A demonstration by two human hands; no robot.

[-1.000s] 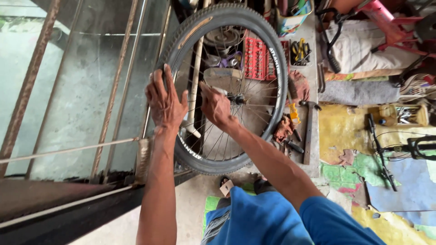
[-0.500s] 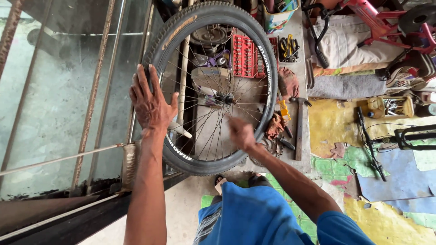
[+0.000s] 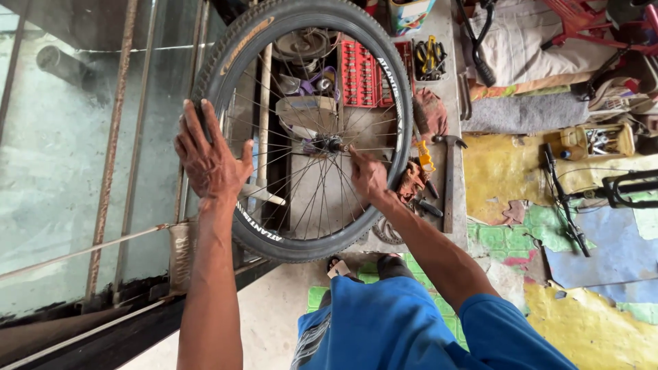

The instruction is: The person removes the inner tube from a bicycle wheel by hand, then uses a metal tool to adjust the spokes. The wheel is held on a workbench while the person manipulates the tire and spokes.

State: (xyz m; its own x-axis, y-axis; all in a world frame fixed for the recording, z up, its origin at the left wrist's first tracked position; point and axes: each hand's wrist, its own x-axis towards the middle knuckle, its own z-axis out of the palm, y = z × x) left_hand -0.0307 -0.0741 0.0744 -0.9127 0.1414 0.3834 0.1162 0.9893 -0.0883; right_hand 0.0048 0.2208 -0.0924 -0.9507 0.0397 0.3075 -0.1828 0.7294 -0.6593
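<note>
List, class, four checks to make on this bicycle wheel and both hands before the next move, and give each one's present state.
1. Left hand flat on the tyre, steadying the wheel: ok.
2. Right hand fingertips at the hub, through the spokes: ok.
3. Wheel held clear of the tool tray and hammer below: ok.
4. Axle nut tight: cannot tell.
5. Foot away from the tyre's lower edge: not ok, close beneath it.
</note>
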